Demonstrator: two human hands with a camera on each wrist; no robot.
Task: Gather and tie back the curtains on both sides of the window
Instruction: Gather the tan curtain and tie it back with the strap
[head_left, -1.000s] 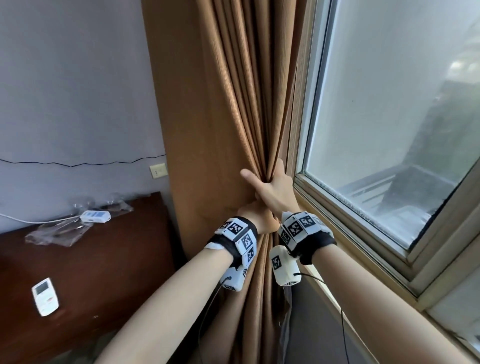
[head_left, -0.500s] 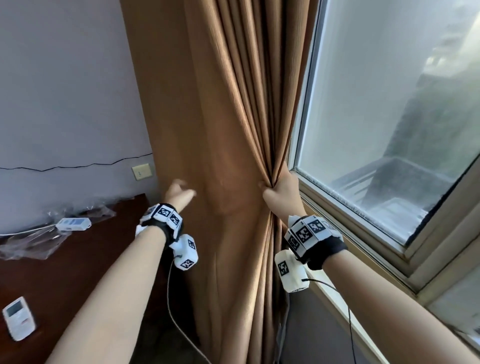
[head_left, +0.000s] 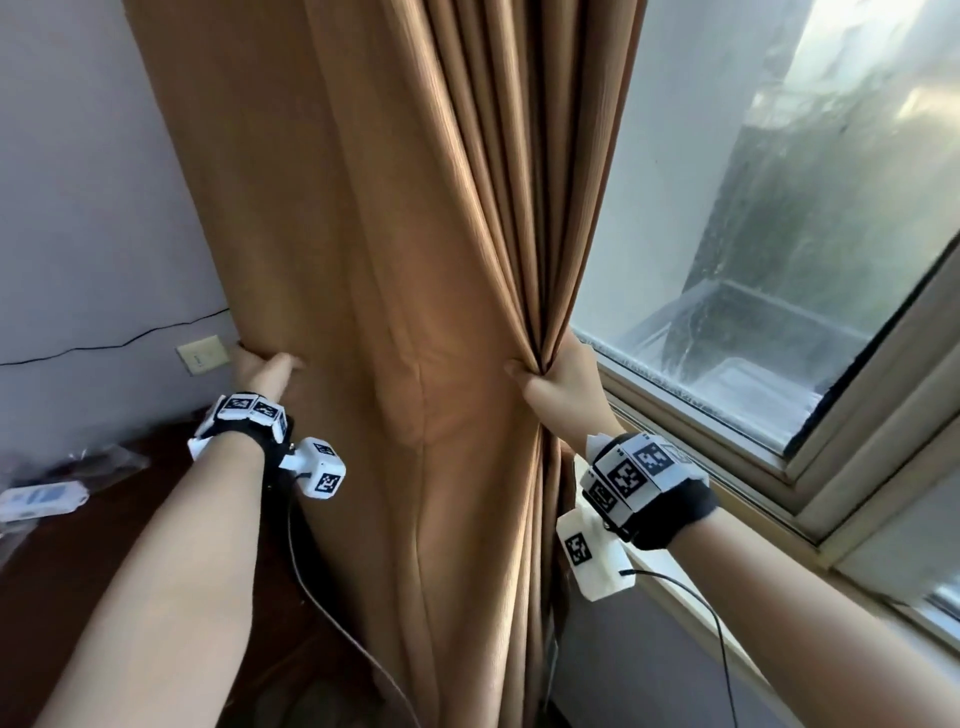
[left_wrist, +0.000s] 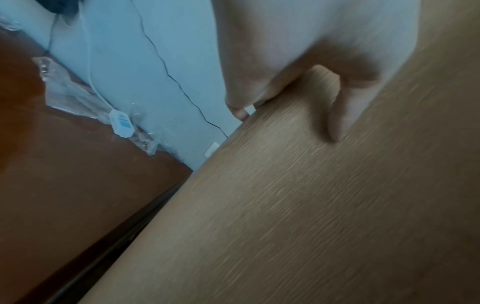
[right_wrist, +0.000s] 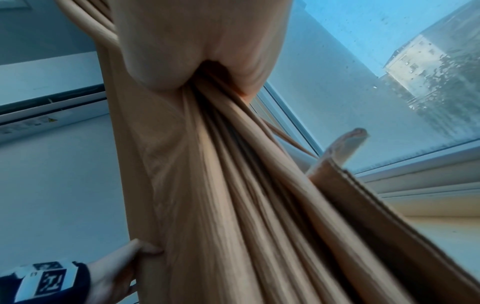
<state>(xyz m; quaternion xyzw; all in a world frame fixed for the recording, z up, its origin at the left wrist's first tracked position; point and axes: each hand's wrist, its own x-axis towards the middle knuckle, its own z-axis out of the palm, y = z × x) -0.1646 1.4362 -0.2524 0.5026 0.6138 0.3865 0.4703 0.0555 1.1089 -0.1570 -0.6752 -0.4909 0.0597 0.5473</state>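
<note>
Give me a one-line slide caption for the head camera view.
Right hand bunches the brown curtain beside the window while left hand grips its wall-side edge.

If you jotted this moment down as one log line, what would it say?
step: gathering curtain | right hand: grips bunched pleats by window | left hand: grips wall-side edge | tie-back: not seen

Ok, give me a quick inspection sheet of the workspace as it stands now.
Surface: dark wooden desk, left of the curtain.
Job's things: brown curtain, pleats bunched at its window edge; no tie-back seen.
Clutter: white remote and clear plastic wrap on the desk.
Grips: right hand clutches the gathered pleats; left hand holds the curtain's wall-side edge.
Cables: black wire along the wall; wrist leads.
Surroundings: window, wall switch.
</note>
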